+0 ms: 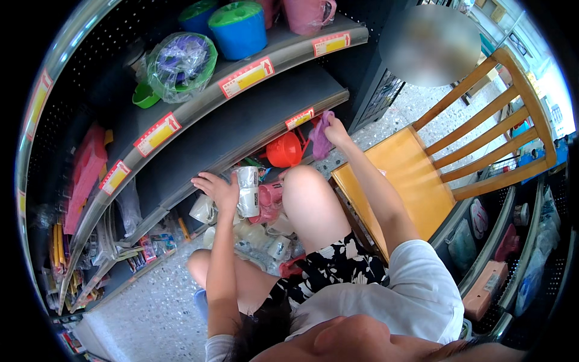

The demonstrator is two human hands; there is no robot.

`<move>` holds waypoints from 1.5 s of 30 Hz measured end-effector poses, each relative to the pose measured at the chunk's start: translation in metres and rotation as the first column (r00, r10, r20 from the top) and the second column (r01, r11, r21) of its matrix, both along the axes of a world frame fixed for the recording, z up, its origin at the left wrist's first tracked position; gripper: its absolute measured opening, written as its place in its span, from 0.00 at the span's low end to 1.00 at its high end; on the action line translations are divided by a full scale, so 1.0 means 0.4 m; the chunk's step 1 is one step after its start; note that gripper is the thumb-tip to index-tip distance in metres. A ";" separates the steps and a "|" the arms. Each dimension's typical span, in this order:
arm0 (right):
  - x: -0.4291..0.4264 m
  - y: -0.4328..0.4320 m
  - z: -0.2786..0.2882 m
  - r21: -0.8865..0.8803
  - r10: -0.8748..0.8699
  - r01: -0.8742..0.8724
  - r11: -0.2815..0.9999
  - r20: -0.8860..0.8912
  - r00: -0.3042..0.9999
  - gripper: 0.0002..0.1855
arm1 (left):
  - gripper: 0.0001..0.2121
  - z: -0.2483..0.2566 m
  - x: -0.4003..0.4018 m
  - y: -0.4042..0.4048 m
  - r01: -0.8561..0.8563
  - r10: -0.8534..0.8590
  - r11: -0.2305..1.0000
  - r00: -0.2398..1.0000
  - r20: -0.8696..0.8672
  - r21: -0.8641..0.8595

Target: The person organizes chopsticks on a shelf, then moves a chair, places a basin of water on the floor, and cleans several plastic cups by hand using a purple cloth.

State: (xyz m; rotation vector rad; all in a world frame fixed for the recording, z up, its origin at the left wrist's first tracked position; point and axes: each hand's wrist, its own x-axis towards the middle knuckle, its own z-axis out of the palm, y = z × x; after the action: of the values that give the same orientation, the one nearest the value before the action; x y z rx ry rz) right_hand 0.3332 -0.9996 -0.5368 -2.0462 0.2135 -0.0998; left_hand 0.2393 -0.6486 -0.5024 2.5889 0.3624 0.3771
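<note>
My right hand (337, 130) grips a crumpled purple cloth (320, 139) at the right end of the middle shelf's front edge (299, 118). My left hand (218, 190) holds nothing; its fingers are spread and rest at the left part of that same edge. The dark surface of the middle shelf (217, 124) lies beyond both hands. Beside my left hand are white cups (248, 192) in clear wrapping and pink cups (270, 194). A red plastic container (284, 149) sits below the shelf edge, between my hands.
A wooden chair (389, 190) stands close against my right side. The upper shelf (280, 43) carries blue tubs with green lids (238, 31), pink jugs (310, 16) and wrapped plasticware (181, 63). More wrapped cups (253, 235) crowd the floor by my knees. Stocked shelves (486, 244) stand behind the chair.
</note>
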 end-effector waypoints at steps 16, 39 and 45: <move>0.036 -0.243 0.404 -0.747 0.343 0.592 0.304 0.665 0.663 0.14 | 0.43 -0.006 -0.026 0.028 0.037 -0.039 0.998 0.999 0.032 0.050; 0.034 -0.234 -0.065 -0.806 0.139 -0.462 0.372 -0.443 0.886 0.15 | 0.42 0.007 -0.028 0.020 0.031 -0.036 0.998 0.995 0.097 0.051; 0.056 -0.202 0.028 -0.483 0.010 0.200 0.852 0.398 0.917 0.23 | 0.41 0.023 -0.034 0.006 0.010 -0.015 0.997 0.998 0.069 0.073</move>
State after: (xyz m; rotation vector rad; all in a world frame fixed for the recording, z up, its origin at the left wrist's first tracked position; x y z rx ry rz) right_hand 0.3557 -1.0802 -0.5254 -2.4942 0.0378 -0.6909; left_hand 0.2257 -0.6462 -0.4930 2.6396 0.3129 0.4822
